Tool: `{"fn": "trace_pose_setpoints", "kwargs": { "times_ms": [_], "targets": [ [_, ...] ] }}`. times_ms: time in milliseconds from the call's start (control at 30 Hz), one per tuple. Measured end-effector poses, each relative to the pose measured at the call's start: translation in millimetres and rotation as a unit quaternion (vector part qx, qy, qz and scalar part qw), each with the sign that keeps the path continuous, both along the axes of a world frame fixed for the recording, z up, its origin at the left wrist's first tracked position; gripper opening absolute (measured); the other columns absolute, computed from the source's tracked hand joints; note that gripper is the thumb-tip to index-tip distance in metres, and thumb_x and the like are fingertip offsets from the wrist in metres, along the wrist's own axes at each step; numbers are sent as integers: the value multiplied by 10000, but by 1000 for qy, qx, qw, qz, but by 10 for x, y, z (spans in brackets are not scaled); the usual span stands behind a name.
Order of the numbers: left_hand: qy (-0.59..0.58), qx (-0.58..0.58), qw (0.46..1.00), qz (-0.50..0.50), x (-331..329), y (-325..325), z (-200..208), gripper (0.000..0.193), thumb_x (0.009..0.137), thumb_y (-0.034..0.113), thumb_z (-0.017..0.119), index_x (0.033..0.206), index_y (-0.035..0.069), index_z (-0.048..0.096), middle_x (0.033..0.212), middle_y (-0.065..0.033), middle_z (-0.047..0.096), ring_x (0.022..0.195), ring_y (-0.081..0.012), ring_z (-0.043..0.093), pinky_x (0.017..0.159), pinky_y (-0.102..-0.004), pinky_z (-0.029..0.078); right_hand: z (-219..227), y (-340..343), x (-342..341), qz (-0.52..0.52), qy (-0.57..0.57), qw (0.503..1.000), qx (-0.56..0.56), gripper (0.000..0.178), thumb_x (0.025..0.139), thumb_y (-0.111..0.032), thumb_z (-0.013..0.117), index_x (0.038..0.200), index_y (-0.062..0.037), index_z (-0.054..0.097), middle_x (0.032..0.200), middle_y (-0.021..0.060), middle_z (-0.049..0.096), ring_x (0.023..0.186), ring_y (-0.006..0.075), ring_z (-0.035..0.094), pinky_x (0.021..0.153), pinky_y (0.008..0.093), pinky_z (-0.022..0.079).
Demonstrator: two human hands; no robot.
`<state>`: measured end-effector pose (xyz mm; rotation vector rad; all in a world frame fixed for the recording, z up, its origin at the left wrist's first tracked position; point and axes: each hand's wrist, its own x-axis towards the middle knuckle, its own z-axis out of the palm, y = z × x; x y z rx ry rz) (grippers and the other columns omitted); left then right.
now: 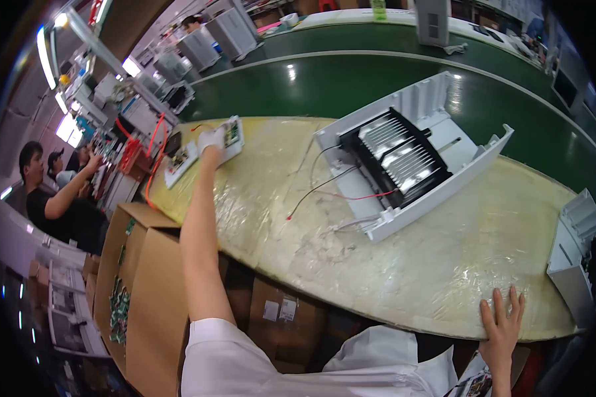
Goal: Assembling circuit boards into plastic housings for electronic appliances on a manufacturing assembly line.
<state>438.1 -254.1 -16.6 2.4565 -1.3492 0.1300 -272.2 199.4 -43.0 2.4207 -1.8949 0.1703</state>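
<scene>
My left hand (210, 139), which looks white as if gloved, reaches to the table's far left end. It touches or lies right against a white panel with a green circuit board (232, 134); its fingers cannot be made out. Beside it rests a second white panel with circuit parts (180, 164). My right hand (502, 319), bare, lies flat with fingers spread on the near right edge of the table (404, 278). In the middle sits a white appliance housing (467, 142) holding a black-framed unit with silver fins (404, 151). Thin red and dark wires trail from it.
Another white housing (573, 251) stands at the right end. A green conveyor belt (271, 86) runs behind the table. Below left is an open cardboard box (153, 298) with green boards inside. A red-orange cable (153, 175) hangs by the left edge. Several people work at far left.
</scene>
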Motion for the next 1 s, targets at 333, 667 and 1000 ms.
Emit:
{"fn": "trace_pose_setpoints", "kwargs": {
  "times_ms": [333, 667, 1000],
  "targets": [
    [424, -172, 885, -92, 1723, -737, -714, 521, 999, 382, 681, 1375, 22, 659, 1175, -74, 718, 949, -214, 697, 822, -381, 552, 12, -90, -212, 25, -14, 1000, -4, 622, 674, -57, 707, 1261, -263, 723, 1443, 91, 610, 1409, 505, 466, 1184, 737, 322],
    [-182, 72, 965, -174, 697, 251, -217, 429, 901, 459, 643, 945, 72, 821, 1002, -157, 786, 987, -383, 720, 1028, -474, 465, 354, -382, 98, 124, -152, 973, 120, 944, 769, -424, 843, 1532, -18, 464, 1629, 296, 344, 1500, 579, 275, 1184, 750, 223],
    [2, -233, 968, -94, -313, 1592, -455, 306, 921, 293, 693, 942, 4, 791, 904, -191, 764, 840, -342, 723, 790, -416, 537, 252, -1880, 2116, 135, -352, 893, -245, 1180, 710, -436, 914, 1590, 42, 290, 1717, 335, 68, 1540, 638, 61, 1189, 754, 151]
  ]
}}
